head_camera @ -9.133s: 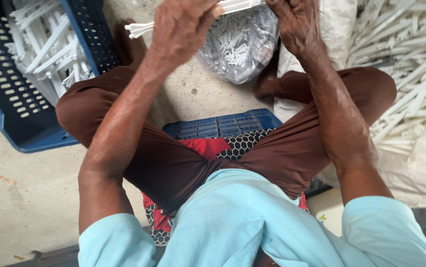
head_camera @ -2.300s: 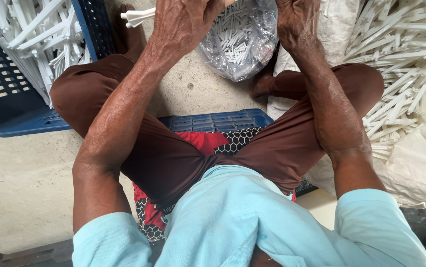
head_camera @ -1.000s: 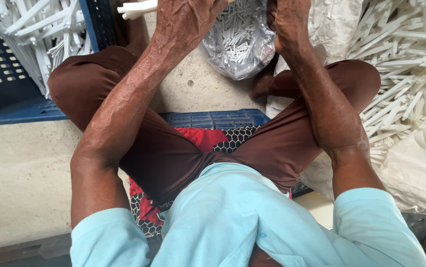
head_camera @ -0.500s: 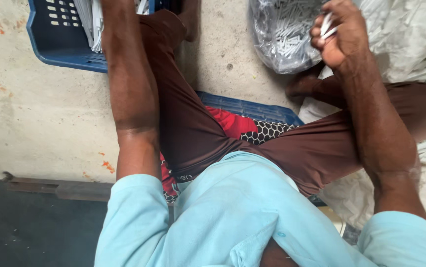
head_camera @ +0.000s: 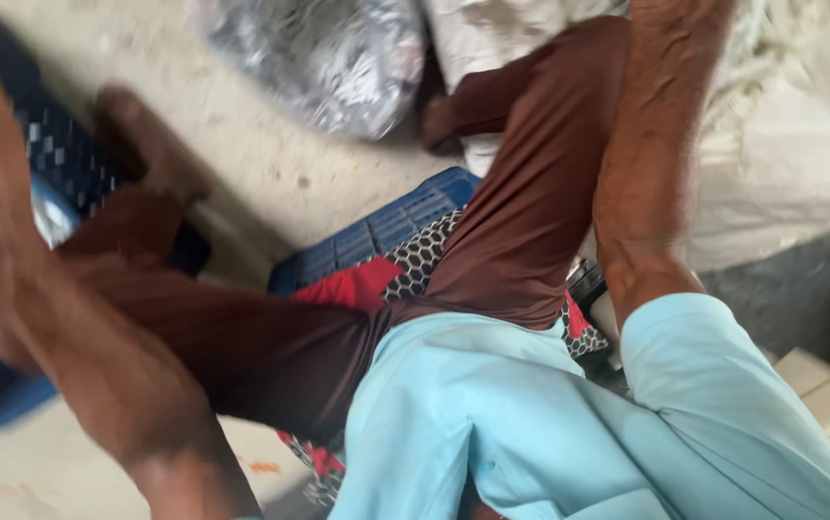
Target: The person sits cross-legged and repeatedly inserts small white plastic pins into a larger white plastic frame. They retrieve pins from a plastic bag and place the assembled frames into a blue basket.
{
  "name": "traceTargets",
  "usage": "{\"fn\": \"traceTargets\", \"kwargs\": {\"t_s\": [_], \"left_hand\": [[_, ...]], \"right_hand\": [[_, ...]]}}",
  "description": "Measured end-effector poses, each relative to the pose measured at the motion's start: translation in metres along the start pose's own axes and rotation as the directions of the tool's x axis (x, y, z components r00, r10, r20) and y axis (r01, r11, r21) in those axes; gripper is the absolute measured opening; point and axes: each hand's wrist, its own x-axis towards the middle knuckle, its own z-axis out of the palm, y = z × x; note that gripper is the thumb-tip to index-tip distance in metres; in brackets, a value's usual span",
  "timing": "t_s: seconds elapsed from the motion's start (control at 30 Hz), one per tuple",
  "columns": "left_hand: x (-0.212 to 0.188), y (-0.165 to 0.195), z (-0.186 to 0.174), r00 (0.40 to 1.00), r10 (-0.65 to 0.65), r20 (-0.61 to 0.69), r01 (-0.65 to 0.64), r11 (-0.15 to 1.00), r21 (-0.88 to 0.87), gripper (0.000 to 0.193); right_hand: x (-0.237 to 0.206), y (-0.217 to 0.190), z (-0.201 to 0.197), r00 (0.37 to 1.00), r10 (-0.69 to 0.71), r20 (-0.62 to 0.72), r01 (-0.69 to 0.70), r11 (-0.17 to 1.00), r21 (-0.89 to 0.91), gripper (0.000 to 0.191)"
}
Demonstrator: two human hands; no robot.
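Blurred head view, looking down at a seated person. Two forearms in frame: left forearm (head_camera: 68,337) sweeping up the left edge, right forearm (head_camera: 651,164) rising to the top edge. Both hands cut off by the frame or lost in motion blur; finger state impossible to tell, whether spread, pressed together or pinching. One clear plastic bag (head_camera: 323,53) of small pale pieces on the concrete floor (head_camera: 251,164) at top centre, between the two arms and apart from both. One blue crate (head_camera: 44,183) at left, behind the left forearm, contents too smeared to count. One blue slatted seat (head_camera: 376,231) with one red patterned cloth (head_camera: 357,284) beneath the brown trousers (head_camera: 521,212). One white sack (head_camera: 790,164) at right, just beside the right forearm.
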Motion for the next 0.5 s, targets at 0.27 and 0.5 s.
{"fn": "traceTargets", "kwargs": {"t_s": [0.27,0.5], "left_hand": [[0.021,0.023,0.052,0.979,-0.205,0.013,0.203,0.974,0.098,0.043],[0.032,0.034,0.077,0.956,-0.293,-0.010,0.290,0.942,0.168,0.049]], "right_hand": [[0.059,0.008,-0.121,0.969,-0.122,-0.215,0.120,0.992,-0.022,0.015],[0.112,0.093,-0.079,0.977,-0.108,-0.184,-0.015,0.825,-0.564,0.025]]}}
